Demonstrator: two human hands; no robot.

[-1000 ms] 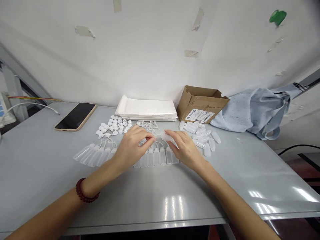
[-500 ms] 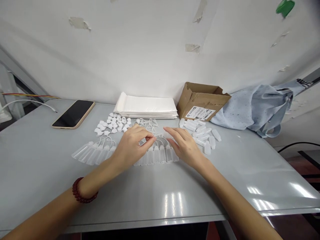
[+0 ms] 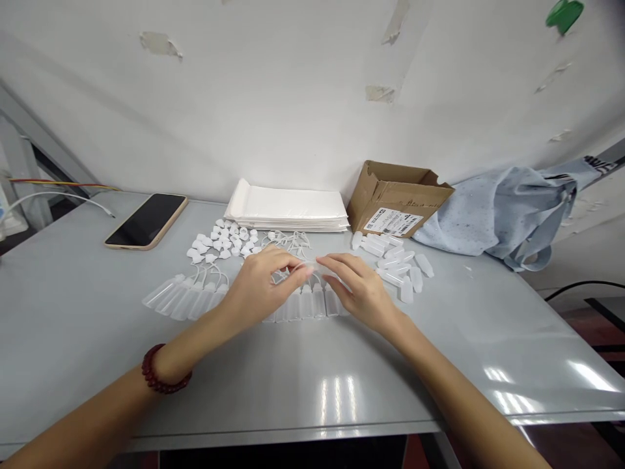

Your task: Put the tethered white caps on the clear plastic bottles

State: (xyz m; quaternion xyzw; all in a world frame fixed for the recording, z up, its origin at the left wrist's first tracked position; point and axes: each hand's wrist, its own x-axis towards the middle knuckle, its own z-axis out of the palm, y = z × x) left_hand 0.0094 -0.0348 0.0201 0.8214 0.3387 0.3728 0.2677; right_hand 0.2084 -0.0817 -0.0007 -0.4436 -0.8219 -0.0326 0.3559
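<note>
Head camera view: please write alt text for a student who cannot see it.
Left hand with red bead bracelet and right hand meet over translucent dropper bottles on a grey table. White caps, white mailers, a cardboard box and a phone lie beyond them.

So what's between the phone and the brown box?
In the head view, a stack of white packing bags lies between the phone and the brown box.

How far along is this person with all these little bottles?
Done, it seems: the row of plastic bottles with looped cords lying in front. In hand: the left hand and right hand meet at a thin clear piece. Left: loose bottles and a heap of white caps.
</note>
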